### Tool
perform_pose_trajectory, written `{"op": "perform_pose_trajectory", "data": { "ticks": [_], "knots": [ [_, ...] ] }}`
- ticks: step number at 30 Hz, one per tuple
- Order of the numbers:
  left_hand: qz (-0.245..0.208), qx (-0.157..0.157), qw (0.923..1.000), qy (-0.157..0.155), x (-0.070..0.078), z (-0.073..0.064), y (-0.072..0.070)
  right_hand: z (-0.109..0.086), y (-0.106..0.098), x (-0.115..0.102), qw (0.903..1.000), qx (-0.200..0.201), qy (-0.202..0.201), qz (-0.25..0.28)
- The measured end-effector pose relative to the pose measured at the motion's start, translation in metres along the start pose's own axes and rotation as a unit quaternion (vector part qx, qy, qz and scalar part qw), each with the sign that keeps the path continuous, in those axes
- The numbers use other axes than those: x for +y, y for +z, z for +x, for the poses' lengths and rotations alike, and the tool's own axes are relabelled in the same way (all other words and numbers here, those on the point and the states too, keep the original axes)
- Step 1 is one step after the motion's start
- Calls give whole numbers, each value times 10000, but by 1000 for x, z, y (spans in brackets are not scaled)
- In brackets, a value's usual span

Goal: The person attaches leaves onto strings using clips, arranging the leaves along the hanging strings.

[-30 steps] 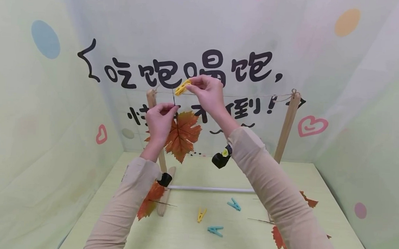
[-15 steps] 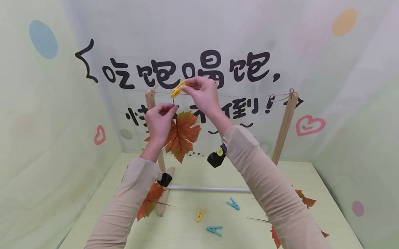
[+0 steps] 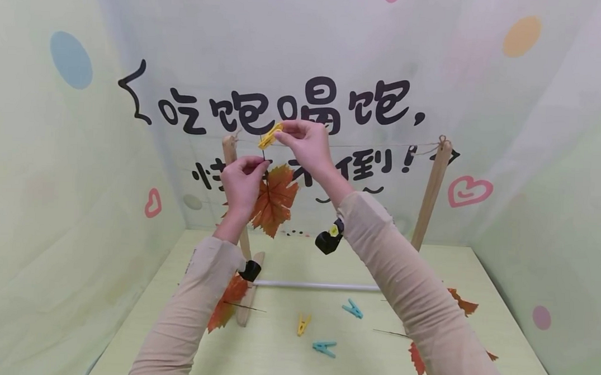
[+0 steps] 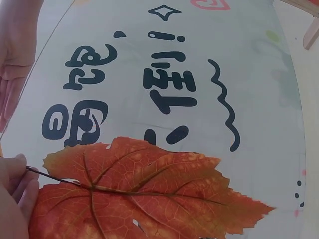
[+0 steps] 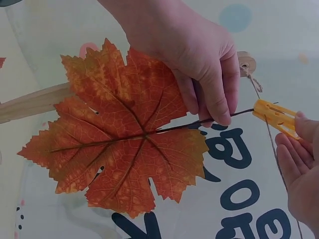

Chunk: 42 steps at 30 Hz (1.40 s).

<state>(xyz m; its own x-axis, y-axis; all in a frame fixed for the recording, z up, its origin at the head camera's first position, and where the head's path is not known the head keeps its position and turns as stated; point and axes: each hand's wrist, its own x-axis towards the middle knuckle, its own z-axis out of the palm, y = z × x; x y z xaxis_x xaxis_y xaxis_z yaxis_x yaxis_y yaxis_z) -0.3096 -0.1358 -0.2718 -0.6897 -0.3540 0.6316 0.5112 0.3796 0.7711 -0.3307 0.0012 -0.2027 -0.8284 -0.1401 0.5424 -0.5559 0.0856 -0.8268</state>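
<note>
My left hand (image 3: pixel 241 186) pinches the dark stem of an orange-red artificial maple leaf (image 5: pixel 124 134), which hangs below the fingers in the head view. My right hand (image 3: pixel 306 147) holds a yellow clothespin (image 5: pixel 276 118) between thumb and fingers, just above the left fingertips. In the right wrist view the clothespin's front end lies over the upper stem and the thin string (image 5: pixel 272 144). The leaf's veined face fills the lower part of the left wrist view, its stem (image 4: pixel 52 177) running to the left fingertips.
The string spans two wooden posts, left (image 3: pixel 229 149) and right (image 3: pixel 431 196). A white rod (image 3: pixel 316 285) joins the base. On the table lie a yellow clothespin (image 3: pixel 303 325), blue clothespins (image 3: pixel 325 348) and more leaves, one at left (image 3: pixel 227 304), others at right (image 3: pixel 461 302).
My right hand has brought the yellow clothespin slightly left and down, onto the upper stem by the string. My left hand keeps its pinch, and the leaf has turned a little.
</note>
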Motion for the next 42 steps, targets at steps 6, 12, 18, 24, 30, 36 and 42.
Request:
{"op": "perform_pose_trajectory", "data": {
  "ticks": [6,12,18,24,30,36,42],
  "knots": [
    [46,-16,10000,62,1,0,1,-1,-2,0,9997,-82,102,204],
    [44,-17,9998,172,-1,-1,-1,-5,-5,1,9994,-116,213,249],
    [223,-68,9995,211,-4,-3,-2,-15,-16,-2,9995,-133,231,193],
    [383,-134,9991,139,-4,-4,-4,-31,-31,1,9990,-294,303,125],
    [434,-187,9987,174,-3,-5,-8,-52,-49,10,9982,-306,496,115],
    [450,-176,9986,218,-2,-6,-12,-73,-70,26,9973,-355,637,77],
    [428,-184,9985,299,-5,-9,-16,-92,-88,46,9955,-406,830,-233]
  ]
}}
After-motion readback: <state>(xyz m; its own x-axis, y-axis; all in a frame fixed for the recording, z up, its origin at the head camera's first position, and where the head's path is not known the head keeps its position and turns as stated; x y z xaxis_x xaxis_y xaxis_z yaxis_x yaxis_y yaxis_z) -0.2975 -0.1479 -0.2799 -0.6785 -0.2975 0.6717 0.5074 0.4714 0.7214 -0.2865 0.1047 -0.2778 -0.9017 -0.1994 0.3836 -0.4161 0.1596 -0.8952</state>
